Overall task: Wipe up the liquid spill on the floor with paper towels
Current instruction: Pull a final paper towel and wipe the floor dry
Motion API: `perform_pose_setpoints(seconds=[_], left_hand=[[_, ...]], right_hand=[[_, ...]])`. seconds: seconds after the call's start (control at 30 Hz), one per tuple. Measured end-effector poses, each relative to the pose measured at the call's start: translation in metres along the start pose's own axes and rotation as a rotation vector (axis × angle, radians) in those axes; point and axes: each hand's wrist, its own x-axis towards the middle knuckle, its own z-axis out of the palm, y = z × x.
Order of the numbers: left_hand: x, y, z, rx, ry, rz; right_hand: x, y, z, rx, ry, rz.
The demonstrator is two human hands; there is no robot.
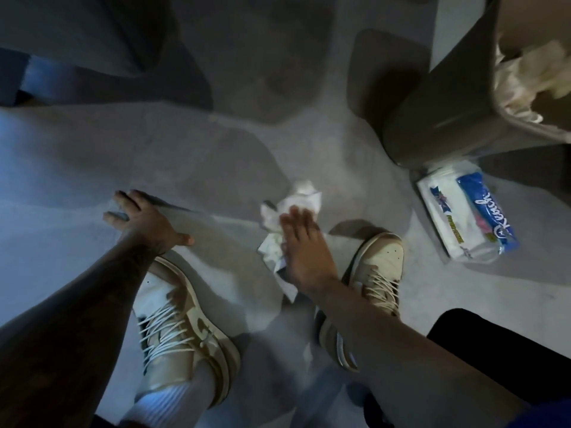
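Mid-wipe: my right hand (301, 242) pressing flat-fingered on crumpled paper towel (298, 200); left hand (145, 220) bracing spread-fingered, empty, on floor (77, 156). Next likely: firmer sweeping.

The person is wearing a tan-and-cream left sneaker (182, 335) and matching right sneaker (383, 264) (both laced in cream), a white ribbed sock (173, 396) near left, and a black garment (509, 350) near right.

Hands: two, left hand (145, 217) and right hand (304, 245). Sneakers: two, left sneaker (185, 329) and right sneaker (383, 264). One paper towel wad (296, 199). One towel pack (466, 217). One waste bin (448, 112).
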Motion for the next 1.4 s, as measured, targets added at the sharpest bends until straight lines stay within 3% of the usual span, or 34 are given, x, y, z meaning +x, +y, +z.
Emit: perform_pose_setpoints(seconds=[0.13, 0.2, 0.27, 0.43, 0.57, 0.63, 0.73, 0.8, 0.9, 1.0, 1.1, 1.17, 1.23, 1.27, 1.33, 1.4], left_hand=[[-0.001, 0.002, -0.001, -0.028, -0.008, 0.003], [-0.003, 0.003, -0.002, -0.05, 0.002, 0.0], [-0.004, 0.002, -0.002, -0.056, 0.011, 0.004], [-0.003, 0.0, -0.001, -0.037, 0.014, 0.018], [0.0, 0.0, 0.0, -0.088, 0.009, -0.005], [0.001, 0.001, 0.0, -0.076, 0.006, -0.015], [0.001, 0.002, -0.002, -0.064, -0.005, -0.029], [0.0, 0.003, -0.002, -0.064, -0.014, -0.032], [-0.001, 0.004, -0.004, -0.064, -0.014, -0.042], [-0.001, 0.005, -0.002, -0.076, -0.011, -0.052], [0.001, 0.006, -0.001, -0.073, -0.012, -0.051], [0.002, 0.006, -0.001, -0.073, -0.022, -0.05], [0.003, 0.008, -0.002, -0.065, -0.031, -0.056], [0.003, 0.009, -0.002, -0.064, -0.033, -0.056], [0.003, 0.01, -0.002, -0.069, -0.035, -0.049], [0.002, 0.009, -0.002, -0.076, -0.031, -0.044]], right_hand=[[-0.003, 0.042, -0.003, 0.125, 0.086, 0.517], [0.009, 0.03, -0.006, 0.184, 0.1, 0.587], [0.027, 0.004, -0.007, 0.17, 0.111, 0.468], [0.121, -0.042, -0.028, -0.014, 0.041, -0.04], [0.202, -0.05, -0.062, -0.018, 0.035, 0.046], [0.205, -0.073, -0.067, -0.026, 0.01, -0.011], [0.165, -0.096, -0.05, -0.109, -0.049, -0.382], [0.131, -0.075, -0.028, -0.158, -0.018, -0.471], [0.096, -0.002, -0.011, -0.076, 0.074, -0.319], [0.107, 0.071, -0.028, -0.036, 0.163, 0.128], [0.165, 0.076, -0.061, 0.085, 0.22, 0.442], [0.206, 0.041, -0.08, 0.192, 0.133, 0.367], [0.234, 0.002, -0.084, 0.489, 0.244, 0.264], [0.242, -0.02, -0.079, 0.492, 0.274, 0.142], [0.224, -0.075, -0.076, 0.129, 0.099, -0.159], [0.187, -0.105, -0.059, 0.084, 0.076, -0.289]])
